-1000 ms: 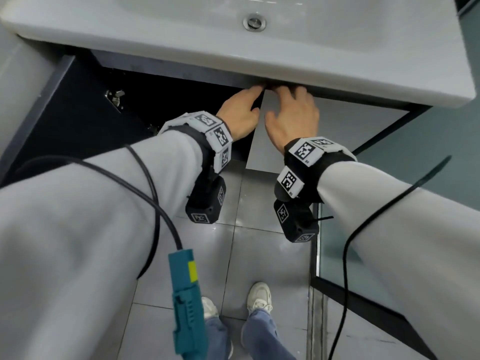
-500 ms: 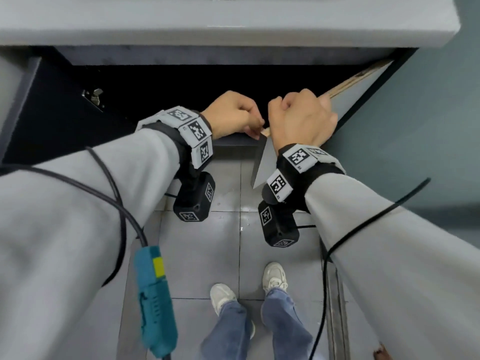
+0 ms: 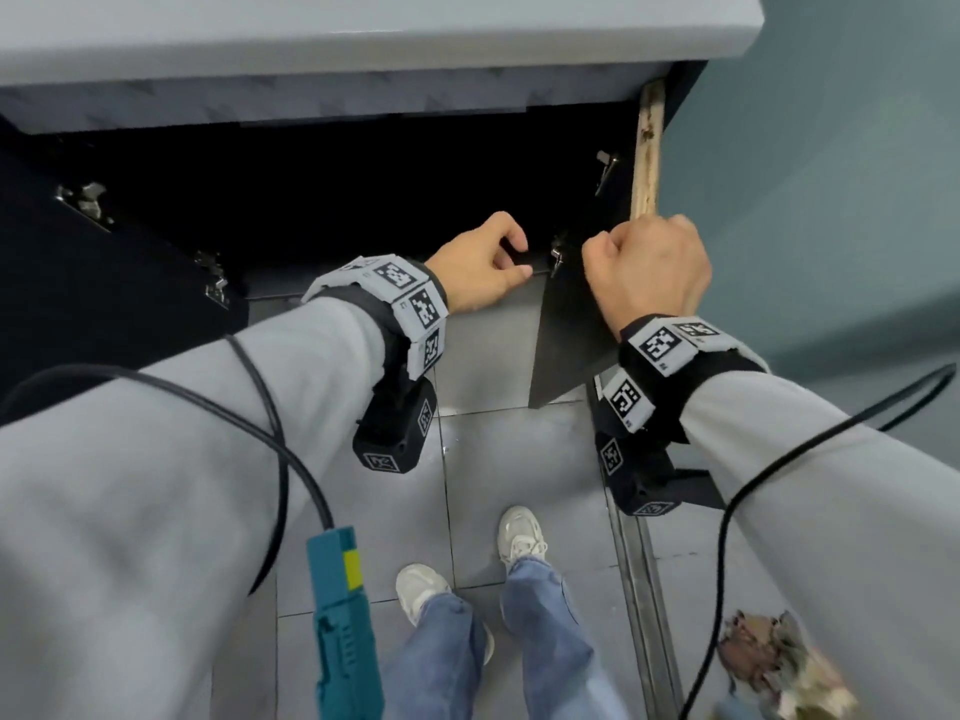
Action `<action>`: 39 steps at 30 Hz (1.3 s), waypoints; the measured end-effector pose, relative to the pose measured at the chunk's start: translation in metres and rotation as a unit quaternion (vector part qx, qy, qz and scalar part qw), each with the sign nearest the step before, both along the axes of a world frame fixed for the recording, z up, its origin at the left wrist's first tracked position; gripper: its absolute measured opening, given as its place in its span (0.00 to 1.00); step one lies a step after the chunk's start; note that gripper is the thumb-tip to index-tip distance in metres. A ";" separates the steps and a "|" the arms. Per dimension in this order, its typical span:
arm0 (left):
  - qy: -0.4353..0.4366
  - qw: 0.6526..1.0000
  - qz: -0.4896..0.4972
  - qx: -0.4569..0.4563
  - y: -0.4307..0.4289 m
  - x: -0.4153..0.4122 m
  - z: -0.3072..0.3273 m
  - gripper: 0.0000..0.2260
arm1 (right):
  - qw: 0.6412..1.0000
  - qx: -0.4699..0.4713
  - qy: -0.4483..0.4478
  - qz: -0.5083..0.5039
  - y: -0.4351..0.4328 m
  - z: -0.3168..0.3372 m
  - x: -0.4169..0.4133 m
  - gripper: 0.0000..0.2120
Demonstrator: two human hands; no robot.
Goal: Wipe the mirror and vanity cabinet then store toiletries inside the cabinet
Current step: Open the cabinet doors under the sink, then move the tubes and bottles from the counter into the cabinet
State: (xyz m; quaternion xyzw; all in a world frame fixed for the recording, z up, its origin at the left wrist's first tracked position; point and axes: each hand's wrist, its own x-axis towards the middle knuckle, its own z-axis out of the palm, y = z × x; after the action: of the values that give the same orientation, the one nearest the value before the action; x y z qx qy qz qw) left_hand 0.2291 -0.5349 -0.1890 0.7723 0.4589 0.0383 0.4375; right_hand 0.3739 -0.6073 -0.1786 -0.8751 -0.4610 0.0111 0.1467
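While gripping the top edge of the dark flat cabinet door [image 3: 571,345] at the right side of the black vanity cabinet opening [image 3: 363,200], the right hand [image 3: 649,272] is clenching its fingers, probably holding it wide for access. The left hand [image 3: 478,267] is curling at the opening's front lip; grasp unclear. No toiletries are showing.

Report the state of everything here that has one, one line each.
Right door, wide open.
Left door, open.
Cabinet, open, inside too dark to see.
Right hand, fist gripping the Right door's top edge.
Left hand, fingers curled at the Cabinet's front edge; hold unclear.
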 end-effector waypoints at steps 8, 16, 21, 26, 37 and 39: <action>0.042 0.998 0.000 0.036 0.000 -0.013 -0.010 0.22 | 0.999 0.004 -0.018 -0.042 -0.007 -0.002 0.033 0.15; 0.061 0.996 0.026 0.053 0.004 -0.028 -0.006 0.23 | 0.995 0.039 0.021 -0.090 -0.005 -0.001 0.025 0.13; 0.077 0.994 0.014 0.073 0.017 -0.052 0.039 0.24 | 0.995 0.042 0.065 -0.068 0.001 0.036 0.022 0.10; 0.076 0.990 0.012 0.122 0.028 -0.078 0.114 0.24 | 0.993 0.043 0.109 -0.029 0.017 0.103 0.010 0.22; 0.137 0.960 -0.034 0.240 0.035 -0.139 0.288 0.25 | 0.979 0.101 0.176 -0.016 0.039 0.271 -0.032 0.26; 0.135 0.959 -0.012 0.250 0.036 -0.153 0.311 0.25 | 0.974 0.122 0.191 -0.017 0.043 0.290 -0.040 0.26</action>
State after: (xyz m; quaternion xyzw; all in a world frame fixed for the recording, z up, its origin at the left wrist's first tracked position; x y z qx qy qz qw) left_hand 0.0757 -0.4990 0.1221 0.8602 0.4808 0.0418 0.1647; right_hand 0.3338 -0.5647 0.1112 -0.8399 -0.4074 0.1195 0.3383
